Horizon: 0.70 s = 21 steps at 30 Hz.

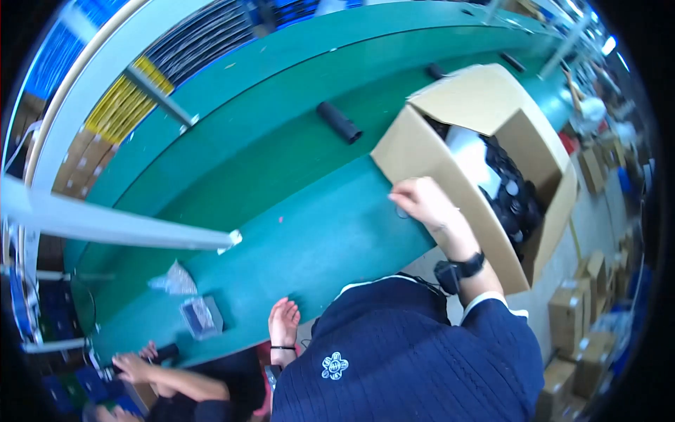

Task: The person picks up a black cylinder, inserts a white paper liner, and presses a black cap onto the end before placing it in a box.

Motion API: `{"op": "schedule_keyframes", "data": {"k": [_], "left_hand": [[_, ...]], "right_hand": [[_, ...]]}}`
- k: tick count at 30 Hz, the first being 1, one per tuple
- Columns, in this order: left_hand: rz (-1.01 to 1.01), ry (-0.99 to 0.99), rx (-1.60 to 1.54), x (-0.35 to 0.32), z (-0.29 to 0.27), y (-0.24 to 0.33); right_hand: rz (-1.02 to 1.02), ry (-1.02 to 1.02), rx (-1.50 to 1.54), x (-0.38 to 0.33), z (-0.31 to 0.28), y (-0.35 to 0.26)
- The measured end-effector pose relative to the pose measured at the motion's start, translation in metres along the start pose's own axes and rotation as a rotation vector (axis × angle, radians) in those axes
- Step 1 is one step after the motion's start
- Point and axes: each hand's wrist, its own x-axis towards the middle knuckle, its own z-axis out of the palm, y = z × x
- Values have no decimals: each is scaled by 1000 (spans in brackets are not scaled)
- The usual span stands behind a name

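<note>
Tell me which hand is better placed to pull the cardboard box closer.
Right, probably. The right hand already rests on the near wall of the cardboard box. The left hand lies at the edge of the green table, well away from the box.

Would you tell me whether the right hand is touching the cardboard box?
Touching: the head view shows the right hand resting its fingers on the cardboard box side wall.

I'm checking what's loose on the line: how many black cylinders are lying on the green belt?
2. One black cylinder lies mid-belt, left of the cardboard box. A second, smaller one lies farther up, just beyond the box's open flap. The box may hide others.
</note>
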Motion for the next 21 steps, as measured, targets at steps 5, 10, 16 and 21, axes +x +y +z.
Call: {"op": "schedule_keyframes", "data": {"k": [5,10,16,21], "left_hand": [[-42,-147,110,25,47,14],[-22,-225,177,27,89,22],[25,-213,195,19,102,20],[58,-93,168,7,89,13]], "right_hand": [[461,327,-340,-80,-98,91],[849,340,-390,-69,-163,228],[1189,-2,-306,-35,-142,303],[1075,332,-375,-21,-106,352]]}}
